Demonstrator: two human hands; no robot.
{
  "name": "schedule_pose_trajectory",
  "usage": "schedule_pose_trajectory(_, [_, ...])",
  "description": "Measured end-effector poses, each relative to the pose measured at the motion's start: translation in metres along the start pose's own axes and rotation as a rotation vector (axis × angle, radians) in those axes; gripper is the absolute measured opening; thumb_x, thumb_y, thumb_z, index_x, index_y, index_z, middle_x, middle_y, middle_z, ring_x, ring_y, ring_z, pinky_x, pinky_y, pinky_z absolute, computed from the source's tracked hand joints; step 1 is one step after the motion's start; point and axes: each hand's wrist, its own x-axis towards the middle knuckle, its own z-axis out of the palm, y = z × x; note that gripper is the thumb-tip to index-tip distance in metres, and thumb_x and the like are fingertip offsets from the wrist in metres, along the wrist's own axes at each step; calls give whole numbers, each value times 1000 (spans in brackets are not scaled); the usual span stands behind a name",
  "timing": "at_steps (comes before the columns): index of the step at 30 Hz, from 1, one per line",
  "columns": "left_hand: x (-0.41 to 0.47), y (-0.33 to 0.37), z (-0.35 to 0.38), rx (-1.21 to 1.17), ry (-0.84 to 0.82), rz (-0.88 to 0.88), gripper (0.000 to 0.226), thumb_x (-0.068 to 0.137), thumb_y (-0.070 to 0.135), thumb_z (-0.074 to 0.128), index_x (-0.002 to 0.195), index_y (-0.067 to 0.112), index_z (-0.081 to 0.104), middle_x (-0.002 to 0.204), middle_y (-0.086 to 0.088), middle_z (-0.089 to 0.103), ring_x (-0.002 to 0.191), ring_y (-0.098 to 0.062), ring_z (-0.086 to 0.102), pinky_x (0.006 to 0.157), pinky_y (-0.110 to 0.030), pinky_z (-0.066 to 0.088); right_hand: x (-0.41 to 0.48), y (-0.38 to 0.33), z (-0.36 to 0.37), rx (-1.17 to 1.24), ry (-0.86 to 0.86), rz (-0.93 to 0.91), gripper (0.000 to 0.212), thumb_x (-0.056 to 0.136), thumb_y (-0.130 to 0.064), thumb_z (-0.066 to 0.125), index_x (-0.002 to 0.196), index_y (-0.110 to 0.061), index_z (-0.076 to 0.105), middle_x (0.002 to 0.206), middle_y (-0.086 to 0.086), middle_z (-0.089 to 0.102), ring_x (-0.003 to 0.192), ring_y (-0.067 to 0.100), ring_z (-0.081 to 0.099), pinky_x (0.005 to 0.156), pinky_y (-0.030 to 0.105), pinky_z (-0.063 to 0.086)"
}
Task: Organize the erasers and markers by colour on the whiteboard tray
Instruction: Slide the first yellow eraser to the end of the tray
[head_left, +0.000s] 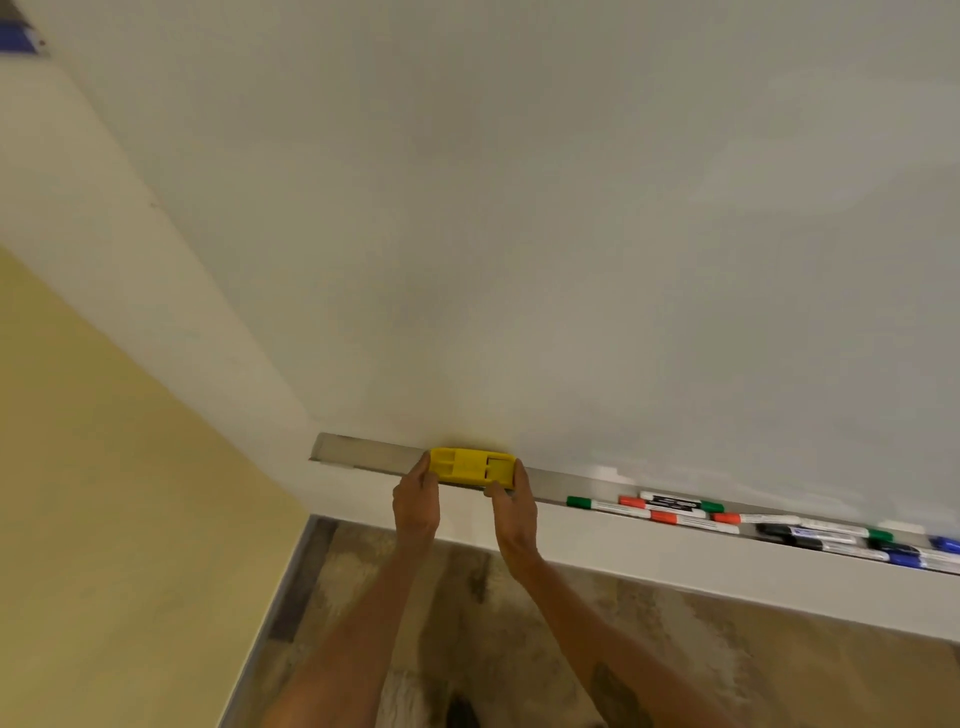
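A yellow plastic eraser (470, 464) lies on the metal whiteboard tray (358, 455) near its left end. My left hand (415, 501) grips the eraser's left end and my right hand (511, 506) grips its right end. Further right in the tray lies a jumble of markers: a green-capped one (579, 502), red-capped ones (662, 516), black ones (789, 535) and blue ones (906, 558), mixed together and overlapping. The eraser's underside is hidden.
The whiteboard (571, 234) fills the upper view. A yellow wall (104, 493) meets it at the left corner. Below the tray runs a white ledge (675, 566) over a wood-patterned floor (519, 649). The tray's left tip is bare.
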Motion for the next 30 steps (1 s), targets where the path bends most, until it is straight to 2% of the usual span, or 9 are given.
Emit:
schedule_pose_trajectory(2, [12, -12, -18, -16, 31, -10, 36, 103, 11, 40, 134, 5, 58, 114, -23, 69, 104, -40, 63, 95, -45, 48, 2, 0, 20, -3, -58, 25, 36, 92, -7, 55, 124, -22, 54, 121, 4, 64, 109, 25, 59, 97, 37, 47])
schedule_pose_trajectory(5, [30, -26, -39, -61, 40, -34, 37, 103, 9, 39, 137, 4, 54, 117, -27, 66, 108, -44, 60, 97, -49, 47, 4, 0, 46, 2, -138, 56, 40, 90, -6, 55, 128, -20, 54, 123, 6, 65, 109, 24, 59, 93, 34, 47])
schedule_pose_trajectory(8, [44, -36, -52, -129, 42, -93, 38, 104, 9, 37, 138, 4, 53, 127, -25, 62, 117, -42, 57, 105, -50, 43, 6, 0, 67, 9, -215, 59, 41, 91, -5, 55, 130, -19, 52, 126, 7, 63, 115, 26, 57, 102, 42, 47])
schedule_pose_trajectory(11, [57, -47, -62, -170, 54, -115, 38, 104, 9, 37, 138, 4, 52, 128, -26, 61, 117, -43, 56, 105, -50, 43, 9, 2, 83, 26, -269, 45, 40, 94, -5, 53, 131, -20, 52, 126, 6, 63, 114, 23, 58, 105, 42, 46])
schedule_pose_trajectory(17, [76, -60, -69, -287, 24, -178, 39, 105, 13, 33, 140, 4, 49, 130, -26, 58, 121, -46, 51, 109, -52, 38, 18, 3, 104, 22, -295, 59, 41, 92, -4, 54, 128, -22, 52, 128, 5, 61, 120, 26, 55, 108, 46, 43])
schedule_pose_trajectory(20, [81, -63, -69, -349, 1, -168, 40, 106, 14, 33, 141, 2, 45, 139, -21, 53, 128, -39, 49, 114, -49, 36, 22, 5, 109, 10, -312, 54, 39, 95, -7, 53, 133, -19, 49, 131, 6, 59, 121, 25, 54, 110, 46, 42])
schedule_pose_trajectory(23, [85, -66, -68, -381, -16, -179, 40, 106, 17, 32, 140, -1, 44, 140, -22, 51, 129, -38, 48, 114, -49, 37, 23, 7, 111, 2, -319, 51, 40, 96, -6, 52, 133, -18, 48, 132, 6, 58, 122, 25, 54, 110, 43, 42])
schedule_pose_trajectory(27, [90, -74, -66, -353, -50, -155, 40, 103, -1, 32, 141, -7, 40, 142, -26, 46, 131, -42, 44, 114, -54, 35, 25, 13, 114, -16, -296, 63, 37, 99, -8, 50, 134, -17, 47, 131, 8, 58, 121, 26, 53, 109, 43, 43])
schedule_pose_trajectory(30, [91, -76, -62, -380, -48, -194, 39, 104, 4, 31, 141, -5, 40, 142, -25, 45, 131, -43, 43, 111, -52, 37, 26, 15, 115, -31, -287, 69, 36, 99, -8, 50, 134, -17, 47, 130, 9, 59, 120, 27, 54, 109, 44, 43])
